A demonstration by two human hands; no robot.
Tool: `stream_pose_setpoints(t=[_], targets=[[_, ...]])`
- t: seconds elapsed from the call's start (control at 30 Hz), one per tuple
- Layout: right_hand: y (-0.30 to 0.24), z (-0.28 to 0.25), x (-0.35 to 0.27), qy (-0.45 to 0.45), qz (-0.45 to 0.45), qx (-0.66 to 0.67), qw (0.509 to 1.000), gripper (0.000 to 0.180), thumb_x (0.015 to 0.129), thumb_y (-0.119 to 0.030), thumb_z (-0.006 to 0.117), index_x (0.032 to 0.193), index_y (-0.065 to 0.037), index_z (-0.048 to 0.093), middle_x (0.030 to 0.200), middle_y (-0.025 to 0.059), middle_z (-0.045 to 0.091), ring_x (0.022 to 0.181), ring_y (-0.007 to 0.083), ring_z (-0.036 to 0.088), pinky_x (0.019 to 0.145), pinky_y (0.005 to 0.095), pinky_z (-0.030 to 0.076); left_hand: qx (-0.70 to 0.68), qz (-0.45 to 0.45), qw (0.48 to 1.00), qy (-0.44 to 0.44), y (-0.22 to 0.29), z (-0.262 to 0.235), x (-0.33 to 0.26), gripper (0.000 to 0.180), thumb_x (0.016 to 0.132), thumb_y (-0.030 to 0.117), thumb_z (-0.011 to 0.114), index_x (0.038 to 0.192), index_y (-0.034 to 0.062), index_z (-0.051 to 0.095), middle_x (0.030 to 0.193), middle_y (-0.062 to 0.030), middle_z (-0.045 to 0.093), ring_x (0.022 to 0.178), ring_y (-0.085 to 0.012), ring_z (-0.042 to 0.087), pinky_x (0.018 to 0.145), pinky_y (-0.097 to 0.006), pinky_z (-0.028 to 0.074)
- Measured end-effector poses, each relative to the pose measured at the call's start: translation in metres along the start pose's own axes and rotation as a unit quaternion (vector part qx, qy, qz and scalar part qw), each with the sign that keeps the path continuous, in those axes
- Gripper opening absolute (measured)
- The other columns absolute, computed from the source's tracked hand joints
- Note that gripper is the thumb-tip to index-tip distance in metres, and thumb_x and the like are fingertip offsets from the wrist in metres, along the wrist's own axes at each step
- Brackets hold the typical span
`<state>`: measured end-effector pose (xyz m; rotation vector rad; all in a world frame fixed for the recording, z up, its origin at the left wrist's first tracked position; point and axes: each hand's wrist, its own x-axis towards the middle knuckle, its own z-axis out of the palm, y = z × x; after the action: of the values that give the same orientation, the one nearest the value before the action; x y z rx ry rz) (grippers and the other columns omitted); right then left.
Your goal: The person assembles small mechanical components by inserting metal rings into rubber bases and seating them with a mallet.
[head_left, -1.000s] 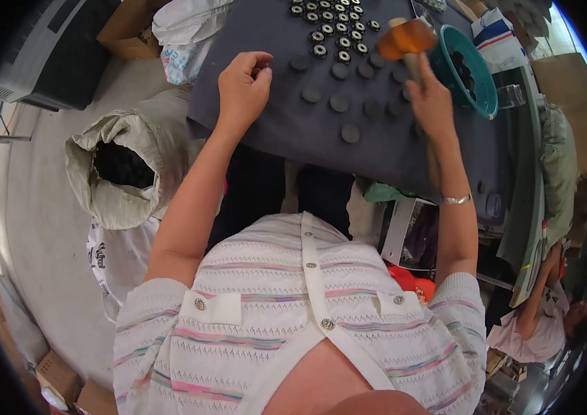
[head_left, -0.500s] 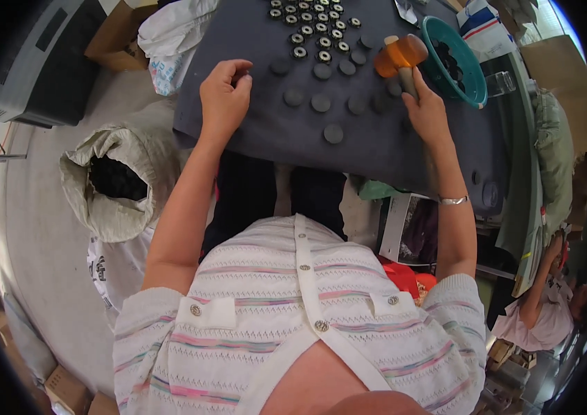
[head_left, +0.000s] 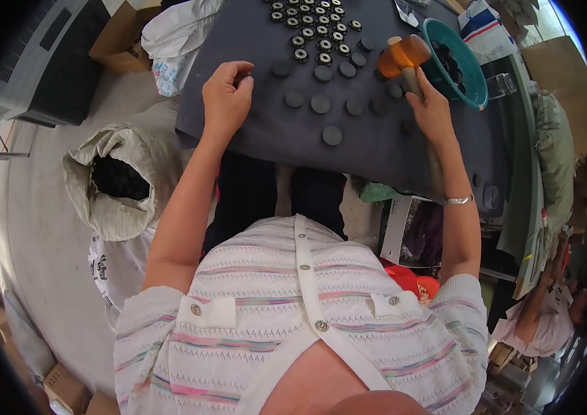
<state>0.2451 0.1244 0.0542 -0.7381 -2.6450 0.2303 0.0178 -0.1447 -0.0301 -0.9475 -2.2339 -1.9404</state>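
My right hand is closed round the wooden handle of a mallet with an amber, see-through head. The head is raised over the dark cloth-covered table, beside the teal basin. On the left, my left hand is above the table with curled fingers and the thumb close to them; what they hold, if anything, is hidden. Between the hands lie loose, dark round discs, several of them spread apart. Beyond them, many black rings with shiny metal centres stand in close rows.
A teal basin of dark pieces stands at the right, next to a clear jar. On the floor at left is an open pale sack of dark pieces. Another person is at the far right.
The mallet head has shifted slightly right and its tilt has changed a little in my right hand. My left hand keeps its curled pose. The discs stay put.
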Motion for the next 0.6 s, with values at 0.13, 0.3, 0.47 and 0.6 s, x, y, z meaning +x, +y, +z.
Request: stream_pose_setpoints(t=[0.13, 0.3, 0.47, 0.6], targets=[[-0.016, -0.016, -0.004, 0.069, 0.003, 0.070, 0.995, 0.058, 0.083, -0.016, 0.061, 0.137, -0.013, 0.041, 0.101, 0.0231, 0.063, 0.094, 0.0381, 0.061, 0.080, 0.0410, 0.048, -0.003, 0.003, 1.000, 0.009, 0.007, -0.004, -0.002, 0.017, 0.078, 0.002, 0.058, 0.094, 0.0008, 0.064, 0.083, -0.0088, 0.064, 0.074, -0.0158, 0.063, 0.069, -0.027, 0.049], [-0.006, 0.008, -0.016, 0.000, 0.036, -0.014, 0.999, 0.058, 0.082, -0.017, 0.062, 0.137, -0.012, 0.043, 0.099, 0.0231, 0.063, 0.093, 0.0378, 0.062, 0.081, 0.0396, 0.047, 0.007, 0.006, 1.000, 0.004, 0.005, -0.001, 0.001, 0.016, 0.078, 0.002, 0.059, 0.093, 0.0011, 0.064, 0.084, -0.0087, 0.064, 0.075, -0.0159, 0.063, 0.070, -0.027, 0.049], [-0.002, -0.016, -0.012, 0.044, 0.000, 0.057, 0.997, 0.058, 0.083, -0.014, 0.062, 0.137, -0.012, 0.042, 0.103, 0.0227, 0.062, 0.097, 0.0352, 0.062, 0.083, 0.0369, 0.047, 0.005, -0.001, 1.000, -0.004, 0.003, 0.000, -0.002, 0.016, 0.078, 0.003, 0.059, 0.093, 0.0011, 0.064, 0.085, -0.0087, 0.064, 0.075, -0.0159, 0.063, 0.070, -0.026, 0.049], [-0.018, -0.042, -0.028, 0.050, 0.031, 0.059, 0.997, 0.059, 0.082, -0.013, 0.062, 0.138, -0.013, 0.041, 0.101, 0.0228, 0.063, 0.094, 0.0356, 0.062, 0.081, 0.0354, 0.048, -0.003, 0.002, 1.000, 0.002, 0.004, -0.003, -0.001, 0.016, 0.078, 0.002, 0.058, 0.093, 0.0010, 0.064, 0.085, -0.0084, 0.064, 0.074, -0.0157, 0.063, 0.070, -0.026, 0.049]])
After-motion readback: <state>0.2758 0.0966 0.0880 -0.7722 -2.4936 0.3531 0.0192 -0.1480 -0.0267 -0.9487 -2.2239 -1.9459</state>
